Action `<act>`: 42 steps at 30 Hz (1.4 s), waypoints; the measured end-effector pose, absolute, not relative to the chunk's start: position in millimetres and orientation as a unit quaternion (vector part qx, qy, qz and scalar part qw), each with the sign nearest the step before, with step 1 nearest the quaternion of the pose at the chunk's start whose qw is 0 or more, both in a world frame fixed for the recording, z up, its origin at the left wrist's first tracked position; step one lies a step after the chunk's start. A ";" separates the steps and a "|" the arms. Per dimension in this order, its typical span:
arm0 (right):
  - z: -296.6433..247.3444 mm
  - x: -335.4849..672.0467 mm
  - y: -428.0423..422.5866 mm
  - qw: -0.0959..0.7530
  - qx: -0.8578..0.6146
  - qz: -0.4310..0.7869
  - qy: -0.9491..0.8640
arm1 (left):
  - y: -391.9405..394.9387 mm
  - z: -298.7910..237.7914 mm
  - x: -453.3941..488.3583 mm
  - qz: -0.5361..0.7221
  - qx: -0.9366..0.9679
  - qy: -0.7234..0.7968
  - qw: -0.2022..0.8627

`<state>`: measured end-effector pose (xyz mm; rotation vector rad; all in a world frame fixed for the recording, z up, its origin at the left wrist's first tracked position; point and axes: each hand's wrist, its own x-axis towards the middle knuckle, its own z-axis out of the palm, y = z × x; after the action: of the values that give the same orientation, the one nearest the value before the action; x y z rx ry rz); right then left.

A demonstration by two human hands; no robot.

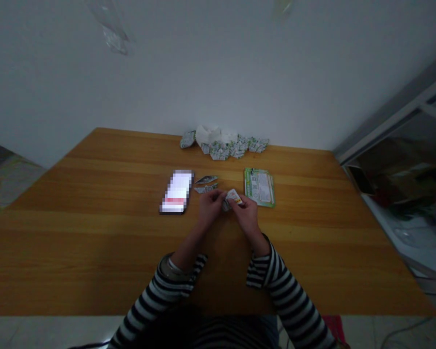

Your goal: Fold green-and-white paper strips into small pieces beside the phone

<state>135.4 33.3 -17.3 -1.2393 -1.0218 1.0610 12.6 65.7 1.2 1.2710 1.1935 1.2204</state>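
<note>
Both of my hands meet above the table's middle, closed on a small folded piece of printed paper [234, 196]. It is whitish with a patch of orange and red print; a greyer crumpled part shows below. My left hand [210, 206] pinches its left side. On the right side, my right hand [247, 212] grips it with the thumb on top. Just beyond my left hand lie two torn strips, an upper strip [207, 179] and a lower strip [205, 188]. A green-and-white printed packet [259, 187] lies flat beside my right hand.
A phone with a lit screen [177, 192] rests left of my hands on the wooden table [105, 194]. Along the wall are several crumpled printed papers [220, 150] and white tissue [208, 134]. A shelf frame [396, 121] stands at the right.
</note>
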 end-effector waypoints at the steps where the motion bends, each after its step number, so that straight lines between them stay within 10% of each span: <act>1: -16.8 134.2 33.2 0.574 -0.523 0.461 -0.429 | 66.0 0.1 12.5 0.509 0.505 0.484 0.502; 25: -20.8 135.3 32.6 0.593 -0.542 0.367 -0.468 | 65.3 9.3 6.0 0.519 0.544 0.430 0.500; 31: -27.4 147.4 29.0 0.591 -0.584 0.213 -0.513 | 63.1 10.6 8.2 0.497 0.605 0.503 0.365; 42: -11.8 154.7 30.6 0.516 -0.542 0.110 -0.654 | 79.3 -11.0 1.6 0.479 0.523 0.496 0.501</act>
<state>154.7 30.6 -11.8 -1.3024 -1.5716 0.2638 1.6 79.3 -11.0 1.2646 1.1996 1.1581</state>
